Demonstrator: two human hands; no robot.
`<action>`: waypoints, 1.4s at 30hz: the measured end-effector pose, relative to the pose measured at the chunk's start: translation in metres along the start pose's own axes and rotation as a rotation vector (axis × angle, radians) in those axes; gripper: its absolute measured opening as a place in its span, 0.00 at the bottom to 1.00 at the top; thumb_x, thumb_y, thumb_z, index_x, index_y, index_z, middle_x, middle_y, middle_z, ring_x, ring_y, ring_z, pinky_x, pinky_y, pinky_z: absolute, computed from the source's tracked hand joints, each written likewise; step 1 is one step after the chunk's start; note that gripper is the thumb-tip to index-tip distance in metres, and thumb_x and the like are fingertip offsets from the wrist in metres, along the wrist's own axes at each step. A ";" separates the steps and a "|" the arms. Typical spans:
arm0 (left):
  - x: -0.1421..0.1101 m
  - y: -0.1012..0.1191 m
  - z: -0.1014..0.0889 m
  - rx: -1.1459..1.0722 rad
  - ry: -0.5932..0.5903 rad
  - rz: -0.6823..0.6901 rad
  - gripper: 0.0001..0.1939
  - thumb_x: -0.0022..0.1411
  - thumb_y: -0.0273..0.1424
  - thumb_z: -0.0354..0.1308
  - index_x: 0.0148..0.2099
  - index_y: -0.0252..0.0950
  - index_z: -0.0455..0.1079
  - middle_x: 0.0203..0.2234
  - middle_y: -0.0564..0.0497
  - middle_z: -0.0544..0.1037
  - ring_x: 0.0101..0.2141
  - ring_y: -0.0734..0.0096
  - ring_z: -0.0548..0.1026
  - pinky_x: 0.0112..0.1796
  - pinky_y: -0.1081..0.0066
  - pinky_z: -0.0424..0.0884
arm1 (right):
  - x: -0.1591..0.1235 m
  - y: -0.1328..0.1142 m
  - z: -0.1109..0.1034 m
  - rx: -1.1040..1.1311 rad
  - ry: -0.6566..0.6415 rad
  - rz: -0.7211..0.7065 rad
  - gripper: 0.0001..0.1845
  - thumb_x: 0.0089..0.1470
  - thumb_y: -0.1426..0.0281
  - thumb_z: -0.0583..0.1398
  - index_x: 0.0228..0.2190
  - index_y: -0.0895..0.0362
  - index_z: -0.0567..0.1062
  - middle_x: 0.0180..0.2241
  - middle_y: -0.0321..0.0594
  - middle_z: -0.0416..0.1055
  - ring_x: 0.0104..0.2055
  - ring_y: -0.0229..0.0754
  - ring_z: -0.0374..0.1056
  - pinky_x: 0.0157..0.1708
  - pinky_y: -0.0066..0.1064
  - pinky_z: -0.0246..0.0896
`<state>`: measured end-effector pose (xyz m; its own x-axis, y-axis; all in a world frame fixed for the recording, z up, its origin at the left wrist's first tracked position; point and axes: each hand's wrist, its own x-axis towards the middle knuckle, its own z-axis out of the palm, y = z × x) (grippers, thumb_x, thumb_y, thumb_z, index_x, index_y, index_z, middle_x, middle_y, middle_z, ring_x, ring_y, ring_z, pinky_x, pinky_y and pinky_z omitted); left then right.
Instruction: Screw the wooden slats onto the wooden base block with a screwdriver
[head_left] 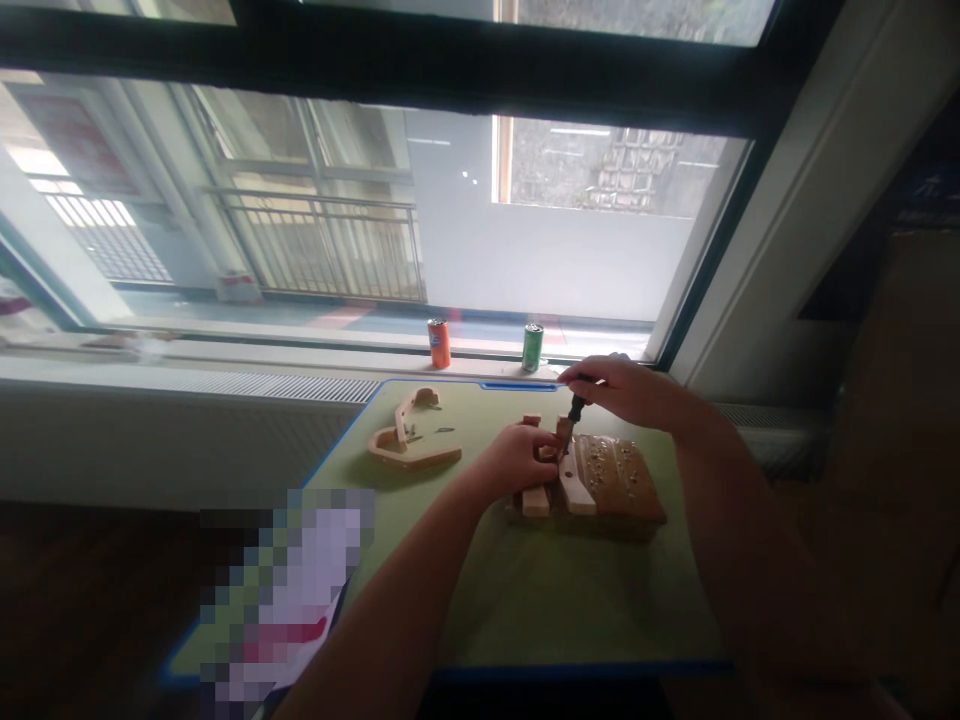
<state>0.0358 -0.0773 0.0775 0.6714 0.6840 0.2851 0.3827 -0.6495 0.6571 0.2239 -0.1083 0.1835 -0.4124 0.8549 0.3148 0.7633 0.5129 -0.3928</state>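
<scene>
My right hand (611, 388) is wrapped round the dark handle of a screwdriver (575, 411), which points down and slightly left. Its tip reaches a pale wooden piece (576, 490) with a round hole in it. My left hand (517, 460) bends its fingers over the wooden parts beside the tip, gripping there; what lies under the fingertips is partly hidden. Another wooden bar (535, 500) shows below that hand. Against the holed piece, on its right, lies a brown block (626, 485) with rows of small marks or holes and a shiny, clear-looking cover.
Two curved wooden pieces (415, 460) and several small metal bits lie at the left of the green table (570, 600). An orange can (439, 344) and a green can (532, 348) stand on the windowsill behind. A pixelated patch covers the table's front left.
</scene>
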 end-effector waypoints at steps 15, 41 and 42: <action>0.019 0.028 -0.003 -0.204 0.458 -0.013 0.14 0.48 0.40 0.62 0.33 0.34 0.73 0.25 0.50 0.76 0.24 0.75 0.71 0.27 0.75 0.67 | -0.004 -0.035 0.008 -0.415 0.127 -0.043 0.17 0.57 0.67 0.50 0.23 0.58 0.72 0.23 0.39 0.69 0.23 0.35 0.59 0.27 0.29 0.47; 0.017 0.017 0.004 -0.071 0.530 -0.007 0.16 0.48 0.44 0.61 0.29 0.34 0.74 0.20 0.52 0.73 0.22 0.76 0.67 0.27 0.73 0.63 | 0.004 -0.027 0.014 -0.262 0.147 -0.105 0.12 0.49 0.62 0.59 0.22 0.57 0.74 0.20 0.35 0.66 0.23 0.34 0.56 0.25 0.29 0.44; 0.016 0.017 0.005 -0.023 0.555 -0.004 0.16 0.48 0.44 0.61 0.28 0.35 0.74 0.20 0.53 0.73 0.22 0.76 0.67 0.27 0.74 0.63 | 0.005 -0.025 0.014 -0.263 0.160 -0.087 0.12 0.48 0.61 0.59 0.22 0.57 0.74 0.20 0.34 0.66 0.23 0.34 0.56 0.25 0.29 0.44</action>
<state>0.0560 -0.0794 0.0899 0.2325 0.7626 0.6036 0.3658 -0.6436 0.6722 0.1953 -0.1157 0.1828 -0.4142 0.7751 0.4771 0.8396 0.5278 -0.1286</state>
